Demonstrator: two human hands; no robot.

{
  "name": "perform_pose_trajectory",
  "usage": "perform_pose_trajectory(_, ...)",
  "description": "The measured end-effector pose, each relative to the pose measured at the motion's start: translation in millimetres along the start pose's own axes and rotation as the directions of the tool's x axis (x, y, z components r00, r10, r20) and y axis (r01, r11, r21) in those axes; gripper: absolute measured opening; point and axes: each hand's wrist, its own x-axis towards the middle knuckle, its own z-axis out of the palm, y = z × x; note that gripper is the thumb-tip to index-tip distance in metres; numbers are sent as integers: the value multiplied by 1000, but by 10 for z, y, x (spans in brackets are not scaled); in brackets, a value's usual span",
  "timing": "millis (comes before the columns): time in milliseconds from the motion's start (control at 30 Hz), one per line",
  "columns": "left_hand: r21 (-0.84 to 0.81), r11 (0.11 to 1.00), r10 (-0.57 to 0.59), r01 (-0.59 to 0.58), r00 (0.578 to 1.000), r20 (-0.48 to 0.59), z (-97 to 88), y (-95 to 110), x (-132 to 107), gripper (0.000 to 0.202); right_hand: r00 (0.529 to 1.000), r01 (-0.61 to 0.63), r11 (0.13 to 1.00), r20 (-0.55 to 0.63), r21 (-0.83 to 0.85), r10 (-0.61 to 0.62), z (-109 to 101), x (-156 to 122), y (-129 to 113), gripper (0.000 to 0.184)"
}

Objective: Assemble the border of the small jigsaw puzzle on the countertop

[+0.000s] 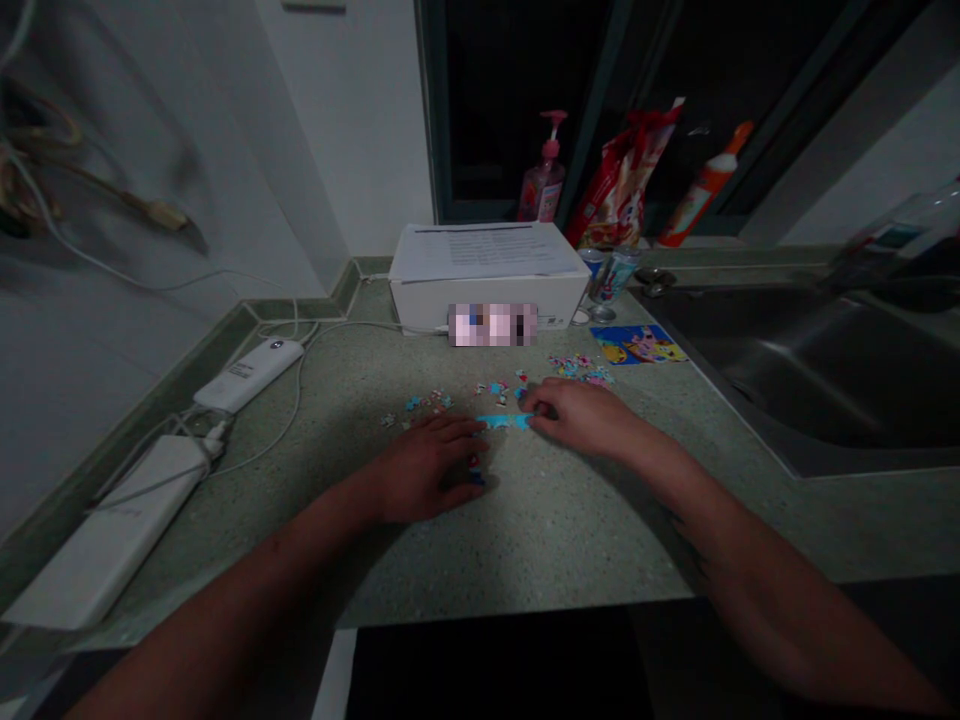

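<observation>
A joined strip of light-blue jigsaw pieces (504, 422) lies on the counter between my hands. Stretched out at its left end, my left hand (424, 470) has its fingertips by the strip and its thumb apart, lower down. Some dark blue and red pieces (477, 472) show in the gap between thumb and fingers, partly covered. My right hand (581, 412) is curled at the strip's right end, thumb and forefinger closed around a puzzle piece that they mostly hide. Loose pieces (431, 401) are scattered just beyond my left hand, and a denser pile (581, 368) lies behind my right.
A white box (420, 300) topped with a printed sheet stands at the back, a phone-like object (493, 325) against its front. A colourful picture card (639, 344) lies beside the sink (810, 380). White power banks (124, 530) with cables line the left; bottles and cans stand behind.
</observation>
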Motion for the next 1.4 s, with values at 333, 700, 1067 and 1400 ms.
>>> perform_pose_trajectory(333, -4, 1000, -6, 6, 1000, -5, 20, -12, -6, 42, 1000, 4, 1000, -26, 0, -4, 47, 34, -19, 16)
perform_pose_trajectory(700, -4, 1000, -5, 4, 996, -85, -7, 3, 0, 31, 998, -57, 998, -25, -31, 57, -23, 7, 95, 18)
perform_pose_trajectory(1067, 90, 857, -444, 507, 816, -370, -299, -262, -51, 19, 998, -58, 998, 8, -27, 58, 34, 17, 163, 17)
perform_pose_trajectory(1400, 216, 702, -611, 678, 730, -305, -457, -416, -241, 24, 995, -95, 992, -24, -76, 94, 30, 20, 189, 22)
